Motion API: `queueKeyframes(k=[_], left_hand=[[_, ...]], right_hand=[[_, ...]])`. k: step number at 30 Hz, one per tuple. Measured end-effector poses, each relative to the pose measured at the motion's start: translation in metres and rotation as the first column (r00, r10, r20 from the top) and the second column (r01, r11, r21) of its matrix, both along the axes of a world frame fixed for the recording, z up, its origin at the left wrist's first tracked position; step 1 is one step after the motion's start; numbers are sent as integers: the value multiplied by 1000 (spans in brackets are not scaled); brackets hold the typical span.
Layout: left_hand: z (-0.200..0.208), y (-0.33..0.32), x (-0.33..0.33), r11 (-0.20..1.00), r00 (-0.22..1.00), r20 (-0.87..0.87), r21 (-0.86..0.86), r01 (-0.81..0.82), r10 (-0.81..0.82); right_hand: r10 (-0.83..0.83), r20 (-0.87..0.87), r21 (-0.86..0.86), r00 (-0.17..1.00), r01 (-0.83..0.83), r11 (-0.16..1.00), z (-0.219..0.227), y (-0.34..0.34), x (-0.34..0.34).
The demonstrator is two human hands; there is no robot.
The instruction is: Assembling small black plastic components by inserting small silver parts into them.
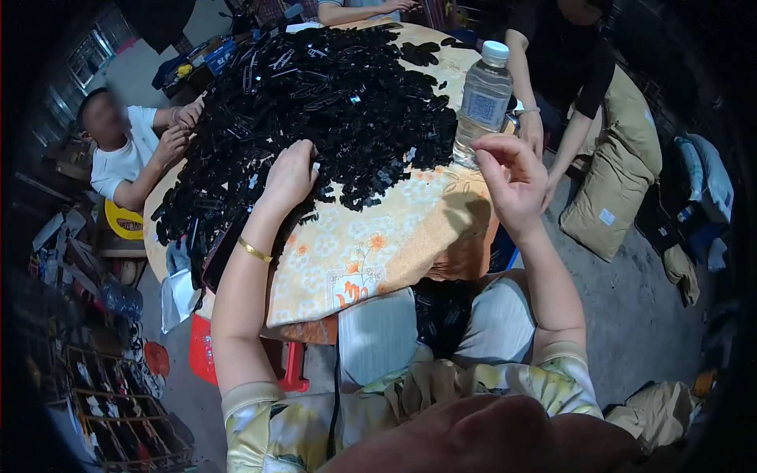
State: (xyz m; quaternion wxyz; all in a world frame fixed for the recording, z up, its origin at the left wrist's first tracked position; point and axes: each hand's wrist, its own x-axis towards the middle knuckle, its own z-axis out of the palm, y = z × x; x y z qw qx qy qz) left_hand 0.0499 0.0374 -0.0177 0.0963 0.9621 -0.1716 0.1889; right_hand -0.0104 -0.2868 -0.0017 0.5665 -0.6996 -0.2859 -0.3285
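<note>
A large heap of small, elongated black plastic pieces [331,94] covers much of the round table. My left hand [290,177], with a gold bracelet on its wrist, reaches to the heap's near edge. Its fingers are curled down and partly hidden; a small pale spot shows beside them, and what they hold cannot be made out. My right hand [516,183] is raised over the table's right side, palm turned inward. Its thumb stands apart from the bent fingers, and nothing shows between them. Just behind it stands a clear plastic bottle [483,98] with a white cap.
A flowered tablecloth [315,264] covers the table. One person [130,150] works at the left edge, another [560,71] at the right, and a third person's arm shows at the far side. Stuffed tan sacks [615,189] stand on the right. A red stool [293,366] is below the table.
</note>
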Motion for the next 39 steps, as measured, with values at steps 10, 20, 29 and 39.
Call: queueKeyframes(k=[10, 20, 29, 39], left_hand=[[10, 2, -15, 992, 976, 216, -123, -3, 29], [44, -33, -66, 796, 790, -535, -596, -102, -299], [19, -42, -73, 691, 513, -608, -722, -40, -606], [-9, -51, -64, 383, 572, -432, -899, -212, -697]], right_hand=[[-51, 249, -2, 967, 53, 999, -10, 4, 10], [-78, 192, -591, 978, 179, 787, -36, 64, 21], [-124, 104, -698, 987, 161, 698, -60, 74, 39], [-188, 86, -739, 978, 189, 647, -49, 59, 23]])
